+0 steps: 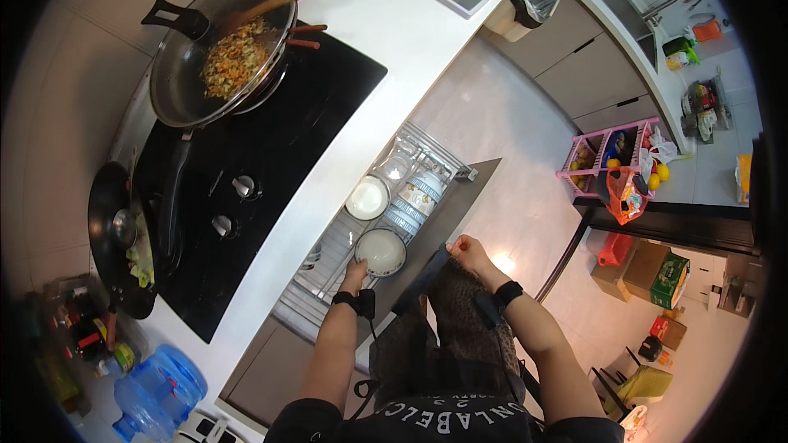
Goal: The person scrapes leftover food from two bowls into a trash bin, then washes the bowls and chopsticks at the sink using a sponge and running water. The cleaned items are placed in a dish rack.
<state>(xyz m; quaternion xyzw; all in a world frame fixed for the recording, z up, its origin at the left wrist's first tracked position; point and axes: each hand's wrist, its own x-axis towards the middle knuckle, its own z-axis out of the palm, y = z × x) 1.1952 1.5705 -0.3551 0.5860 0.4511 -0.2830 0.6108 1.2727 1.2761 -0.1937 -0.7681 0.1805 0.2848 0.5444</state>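
Note:
An open pull-out drawer with a wire rack (335, 258) lies before me, below the counter. My left hand (356, 271) grips the near rim of a patterned ceramic bowl (381, 252) over the rack. Beyond it sit a white bowl (367, 197), a row of bowls on edge (414, 202) and clear glassware (395, 167). My right hand (466, 252) is at the top edge of the drawer front (446, 218), its fingers curled beside a dark cloth (423, 280); whether it holds the edge or the cloth I cannot tell.
On the black cooktop (246, 147) stand a glass-lidded wok (225, 49) of chopped food and a second pan (117, 240) with greens and a ladle. A blue water jug (160, 391) is at lower left. A bin (520, 9) and a pink rack (606, 160) stand across the floor.

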